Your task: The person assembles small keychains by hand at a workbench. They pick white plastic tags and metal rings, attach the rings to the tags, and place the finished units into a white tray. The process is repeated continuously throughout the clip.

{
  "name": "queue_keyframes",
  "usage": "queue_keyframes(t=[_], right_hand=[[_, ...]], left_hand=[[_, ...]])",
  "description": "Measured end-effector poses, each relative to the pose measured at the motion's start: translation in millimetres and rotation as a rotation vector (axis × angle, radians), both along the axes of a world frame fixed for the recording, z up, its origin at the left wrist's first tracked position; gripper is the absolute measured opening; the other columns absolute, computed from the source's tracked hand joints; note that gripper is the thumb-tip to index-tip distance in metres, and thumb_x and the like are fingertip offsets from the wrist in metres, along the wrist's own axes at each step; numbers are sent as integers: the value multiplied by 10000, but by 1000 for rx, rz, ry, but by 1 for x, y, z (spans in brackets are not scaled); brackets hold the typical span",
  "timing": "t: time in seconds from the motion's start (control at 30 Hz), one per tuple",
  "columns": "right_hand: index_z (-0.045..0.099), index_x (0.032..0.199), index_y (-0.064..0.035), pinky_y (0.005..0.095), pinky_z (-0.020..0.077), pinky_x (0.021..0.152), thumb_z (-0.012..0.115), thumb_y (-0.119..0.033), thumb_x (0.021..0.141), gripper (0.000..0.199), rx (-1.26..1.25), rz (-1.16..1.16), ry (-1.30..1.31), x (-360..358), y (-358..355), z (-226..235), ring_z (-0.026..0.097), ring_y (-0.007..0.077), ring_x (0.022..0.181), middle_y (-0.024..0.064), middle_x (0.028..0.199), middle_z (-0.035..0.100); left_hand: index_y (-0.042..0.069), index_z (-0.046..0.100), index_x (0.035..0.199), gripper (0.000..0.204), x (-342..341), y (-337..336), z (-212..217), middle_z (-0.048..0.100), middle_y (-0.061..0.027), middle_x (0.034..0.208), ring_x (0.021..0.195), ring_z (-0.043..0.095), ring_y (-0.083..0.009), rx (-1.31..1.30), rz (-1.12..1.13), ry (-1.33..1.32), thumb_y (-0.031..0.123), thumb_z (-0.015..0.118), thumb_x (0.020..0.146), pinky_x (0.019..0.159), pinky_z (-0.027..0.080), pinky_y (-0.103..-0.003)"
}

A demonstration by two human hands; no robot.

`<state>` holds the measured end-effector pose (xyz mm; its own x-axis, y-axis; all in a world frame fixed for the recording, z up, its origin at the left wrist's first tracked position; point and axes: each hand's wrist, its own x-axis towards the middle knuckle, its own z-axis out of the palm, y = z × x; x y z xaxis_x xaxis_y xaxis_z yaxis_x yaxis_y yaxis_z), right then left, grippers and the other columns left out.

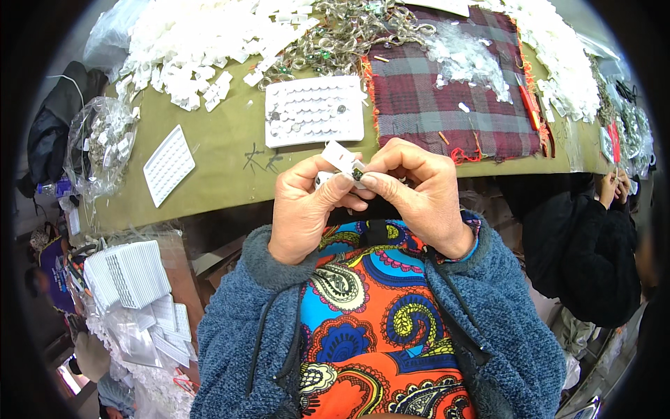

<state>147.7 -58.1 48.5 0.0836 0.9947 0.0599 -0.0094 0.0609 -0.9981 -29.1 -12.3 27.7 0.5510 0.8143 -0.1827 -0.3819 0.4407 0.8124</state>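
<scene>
Both hands (363, 199) pinch sm. white card (340, 157).

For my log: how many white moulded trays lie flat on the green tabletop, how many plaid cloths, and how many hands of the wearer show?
White moulded trays: 2
Plaid cloth: 1
Wearer's hands, left hand and right hand: 2
Total: 5

Assembly workshop: heaped white plastic parts (188, 42)

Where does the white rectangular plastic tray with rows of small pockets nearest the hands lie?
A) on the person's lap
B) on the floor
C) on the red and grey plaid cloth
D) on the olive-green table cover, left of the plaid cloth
D: the white rectangular plastic tray rests on the olive-green table cover, just left of the red and grey plaid cloth, beyond both hands.
</scene>
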Motion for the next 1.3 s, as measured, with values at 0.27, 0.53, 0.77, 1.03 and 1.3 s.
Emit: queue_keyframes(t=[0.27, 0.53, 0.77, 1.03, 1.3], right_hand=[[695, 908, -1, 323, 474, 649, 771, -39, 761, 170, 367, -51, -532, -7, 2, 1, 576, 225, 703, 86, 845, 611], [642, 896, -18, 337, 445, 658, 735, -20, 698, 219, 679, -3, -794, -5, 16, -4, 529, 228, 671, 61, 805, 557], [641, 956, 27, 229, 450, 617, 696, 73, 823, 150, 230, -13, -207, -5, 0, -2, 518, 61, 717, 65, 1002, 566], [631, 917, 42, 178, 413, 558, 656, 78, 840, 89, 179, -29, -304, -4, -6, -7, 523, 34, 706, 49, 939, 562], [627, 884, 14, 226, 465, 574, 700, -11, 853, 83, -42, -45, -90, -10, -6, -4, 560, 54, 698, 10, 812, 584]], left_hand=[[-51, 622, 1157, 232, -3, 4, -9, 700, -152, 1034, 918, 704, -212, -118, -7, -210, 81, 635, 967, 790, 604, -326], [-43, 668, 1066, 172, -3, 1, -8, 714, -110, 987, 850, 698, -168, -75, 78, -99, 26, 696, 911, 766, 597, -299], [-57, 645, 1065, 185, -1, -5, 6, 705, -92, 906, 745, 676, -138, 223, 220, 117, 2, 703, 899, 671, 571, -260], [-42, 600, 1060, 156, 5, -8, 4, 659, -96, 900, 708, 653, -138, 247, 172, 34, 12, 669, 933, 640, 565, -265], [-45, 585, 1075, 158, 3, -9, 0, 655, -104, 923, 755, 673, -155, 431, 162, 15, 29, 648, 951, 668, 576, -272]])
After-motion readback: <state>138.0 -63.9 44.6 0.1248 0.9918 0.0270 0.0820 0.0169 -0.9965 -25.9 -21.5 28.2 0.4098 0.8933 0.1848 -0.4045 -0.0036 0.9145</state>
